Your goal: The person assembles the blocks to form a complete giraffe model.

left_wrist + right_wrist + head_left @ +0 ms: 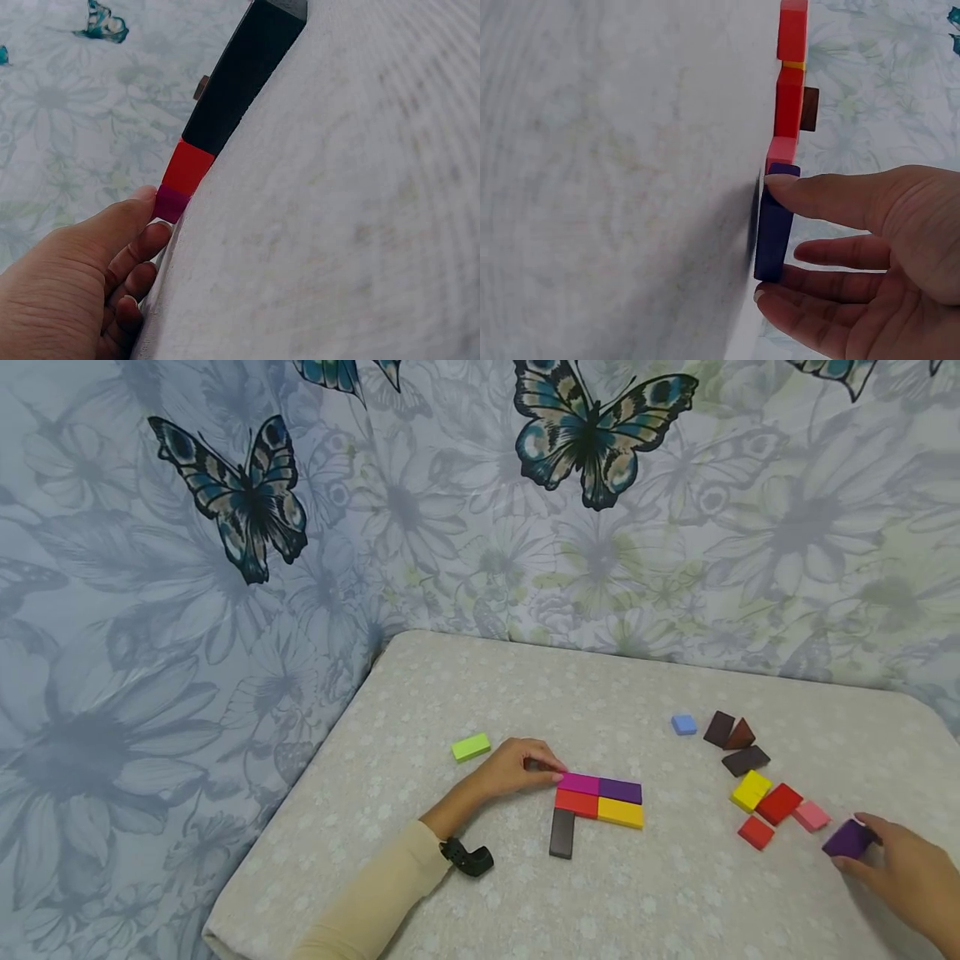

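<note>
In the head view my left hand has its thumb and fingertips at the left end of a flat magenta block, pinching it. That block lies against a purple block, a red block and a yellow-orange block, together forming a rectangle. A dark brown block extends toward the front from the red one. At the far right my right hand grips another purple block between thumb and fingers. In the right wrist view this purple block is tilted, close to the tabletop.
A lime green block lies behind my left forearm. Loose blocks at right include a blue block, a brown triangle, a yellow block, a pink block and several others. A butterfly-patterned wall borders the cloth-covered table.
</note>
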`<state>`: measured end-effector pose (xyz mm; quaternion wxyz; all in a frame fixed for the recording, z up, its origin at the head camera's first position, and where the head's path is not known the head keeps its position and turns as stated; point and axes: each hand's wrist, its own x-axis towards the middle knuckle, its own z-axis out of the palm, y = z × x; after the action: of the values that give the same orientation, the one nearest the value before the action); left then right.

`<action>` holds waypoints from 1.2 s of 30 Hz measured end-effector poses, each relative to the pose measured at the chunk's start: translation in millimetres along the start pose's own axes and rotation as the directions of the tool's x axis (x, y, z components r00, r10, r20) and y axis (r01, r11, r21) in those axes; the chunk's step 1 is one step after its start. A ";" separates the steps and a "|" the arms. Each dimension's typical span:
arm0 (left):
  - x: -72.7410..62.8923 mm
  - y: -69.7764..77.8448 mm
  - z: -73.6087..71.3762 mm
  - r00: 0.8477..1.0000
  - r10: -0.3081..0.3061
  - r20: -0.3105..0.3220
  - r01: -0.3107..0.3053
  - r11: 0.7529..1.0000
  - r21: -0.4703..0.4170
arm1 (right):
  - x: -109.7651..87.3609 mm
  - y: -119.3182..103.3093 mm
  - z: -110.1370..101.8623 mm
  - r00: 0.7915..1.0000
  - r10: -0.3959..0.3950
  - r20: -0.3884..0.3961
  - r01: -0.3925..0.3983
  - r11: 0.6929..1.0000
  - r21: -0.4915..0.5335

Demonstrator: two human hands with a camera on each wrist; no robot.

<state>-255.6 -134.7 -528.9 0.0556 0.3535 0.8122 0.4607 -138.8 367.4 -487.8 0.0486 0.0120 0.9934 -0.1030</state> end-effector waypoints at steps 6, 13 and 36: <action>-0.1 -1.5 3.3 1.000 -0.004 -0.016 0.004 1.000 -0.011 | -9.3 -14.6 -10.3 1.000 0.026 0.009 -0.026 1.000 0.002; -1.7 -6.7 6.4 1.000 0.001 -0.030 -0.003 0.999 -0.053 | -17.8 -43.3 -15.4 0.999 -0.047 0.010 0.047 0.999 -0.012; 1.2 -4.0 -0.1 1.000 -0.007 0.005 0.007 1.000 -0.006 | -36.3 -141.0 2.4 0.964 -0.251 0.089 0.247 0.968 0.049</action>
<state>-258.7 -135.3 -531.7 0.0603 0.3514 0.8121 0.4618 -107.3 228.4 -457.8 0.0821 -0.1170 0.9815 -0.1272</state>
